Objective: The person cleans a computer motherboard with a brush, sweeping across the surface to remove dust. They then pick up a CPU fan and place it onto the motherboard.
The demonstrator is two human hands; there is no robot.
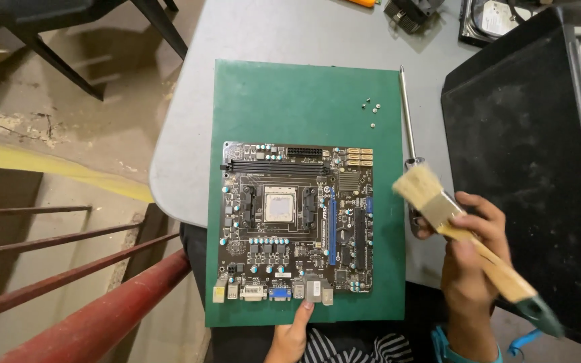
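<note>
A dark computer motherboard [297, 222] lies flat on a green mat [304, 101]. My left hand [292, 333] reaches up from the bottom edge, one fingertip touching the board's near edge by the rear ports. My right hand [470, 259] grips the wooden handle of a wide paintbrush [438, 202], whose pale bristles hover just off the board's right edge, above the mat.
A long screwdriver [408, 124] lies along the mat's right edge, with several small screws [371, 107] on the mat nearby. A black computer case [525, 154] fills the right side. The grey table [290, 27] ends at left above a floor and a red railing [95, 319].
</note>
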